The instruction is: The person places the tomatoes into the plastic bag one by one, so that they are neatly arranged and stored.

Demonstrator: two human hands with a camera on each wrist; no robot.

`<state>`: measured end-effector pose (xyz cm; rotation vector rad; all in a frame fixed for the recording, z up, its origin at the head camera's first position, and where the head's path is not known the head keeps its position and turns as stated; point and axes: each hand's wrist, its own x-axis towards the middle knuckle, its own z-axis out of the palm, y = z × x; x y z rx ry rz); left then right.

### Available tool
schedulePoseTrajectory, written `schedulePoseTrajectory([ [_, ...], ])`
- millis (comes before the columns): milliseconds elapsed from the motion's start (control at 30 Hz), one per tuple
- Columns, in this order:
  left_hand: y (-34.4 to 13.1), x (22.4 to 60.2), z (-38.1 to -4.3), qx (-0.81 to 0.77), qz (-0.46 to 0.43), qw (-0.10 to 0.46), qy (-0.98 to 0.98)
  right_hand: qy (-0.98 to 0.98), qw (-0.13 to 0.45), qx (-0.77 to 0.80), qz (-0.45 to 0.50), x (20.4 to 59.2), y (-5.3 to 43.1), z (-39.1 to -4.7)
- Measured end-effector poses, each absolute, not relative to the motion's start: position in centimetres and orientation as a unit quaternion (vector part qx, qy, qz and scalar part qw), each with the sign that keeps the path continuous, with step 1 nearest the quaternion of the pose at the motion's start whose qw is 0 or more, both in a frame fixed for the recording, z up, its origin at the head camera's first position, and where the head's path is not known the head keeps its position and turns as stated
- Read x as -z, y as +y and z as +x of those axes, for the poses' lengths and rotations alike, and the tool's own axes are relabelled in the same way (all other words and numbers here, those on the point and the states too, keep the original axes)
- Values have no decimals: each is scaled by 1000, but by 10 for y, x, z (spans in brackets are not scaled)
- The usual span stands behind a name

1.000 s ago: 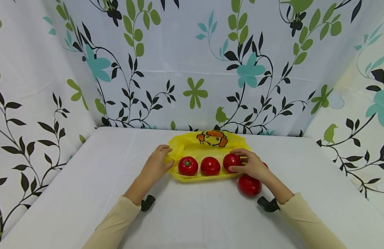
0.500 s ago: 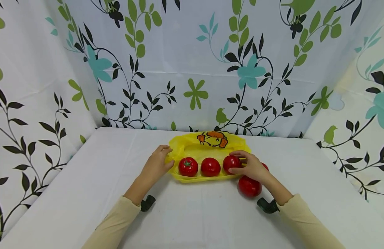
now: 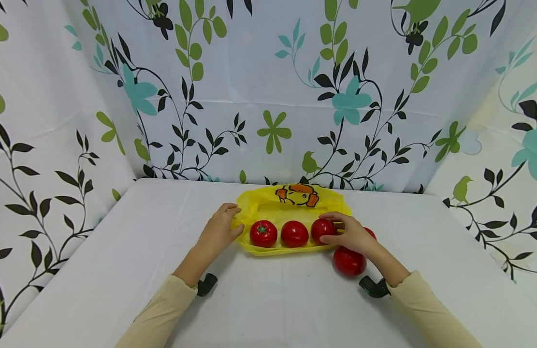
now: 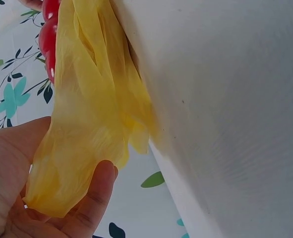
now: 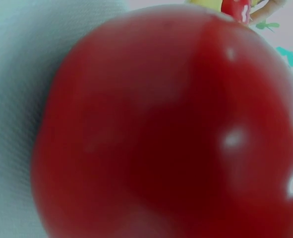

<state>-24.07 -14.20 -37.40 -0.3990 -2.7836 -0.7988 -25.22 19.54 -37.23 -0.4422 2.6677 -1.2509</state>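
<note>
A yellow plastic bag (image 3: 251, 199) with a duck print lies on the table, its opening toward me. At its left end my left hand (image 3: 218, 228) has thumb and fingers curled around the plastic (image 4: 87, 114). Three red tomatoes sit in a row in the opening: a left one (image 3: 263, 234) with a green calyx, a middle one (image 3: 294, 234) and a right one (image 3: 322, 231). Thumb and fingers of my right hand (image 3: 354, 235) grip the right tomato. Under that wrist a loose tomato (image 3: 349, 261) rests outside the bag; it fills the right wrist view, hiding the fingers.
Another tomato (image 3: 370, 232) shows partly behind my right wrist. The white table (image 3: 268, 304) reaches back to a leaf-patterned curtain (image 3: 233, 96), which also flanks both sides. Dark wrist camera mounts (image 3: 374, 286) sit under the wrists.
The right hand and the tomato it grips have shifted very slightly to the left. The left hand, the bag and the other tomatoes look the same.
</note>
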Motion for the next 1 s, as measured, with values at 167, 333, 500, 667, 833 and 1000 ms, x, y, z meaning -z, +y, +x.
schedulePoseTrajectory([
  [167,-141,374,-240,273,-133,105,-947,891,82,421,-145,372,195,-252],
  [333,-141,374,-240,273,-133,105,-947,887,77,432,-143,371,197,-252],
  [500,-141,374,-240,269,-132,106,-948,882,78,445,-134,370,200,-253],
  [667,-141,374,-241,271,-129,105,-948,880,75,448,-134,368,202,-253],
  [833,-141,375,-242,273,-127,104,-948,881,67,449,-135,367,204,-252],
  [1000,-140,377,-242,270,-125,102,-949,882,54,450,-130,366,205,-250],
])
